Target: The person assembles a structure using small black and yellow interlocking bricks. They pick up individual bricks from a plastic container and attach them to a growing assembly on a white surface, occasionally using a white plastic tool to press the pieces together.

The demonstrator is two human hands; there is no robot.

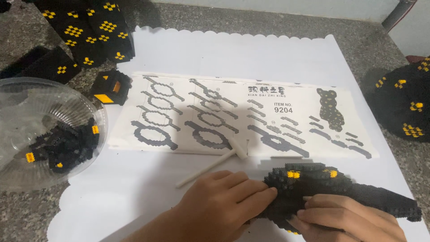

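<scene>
Black-and-yellow micro-brick model section [331,190] lies on the white paper sheet [233,54], pinched between our left hand [219,206] and right hand [349,219]; it looks light, rigid, crumbly, so we'd grip its thick middle.

Right hand [354,219] cut off by bottom edge; palm and wrist out of view, fingertips curl over black brick assembly [331,190]. Underside of assembly hidden by both hands; grip of left hand [224,204] on near end cannot tell. Left forearm leaves frame at bottom. Clear plastic bowl [27,103] cropped at left edge; loose bricks [62,145] inside too small and blurred to count. Rounded black build [403,107] cut by right edge. Patterned black block [89,27] cropped at top.
</scene>
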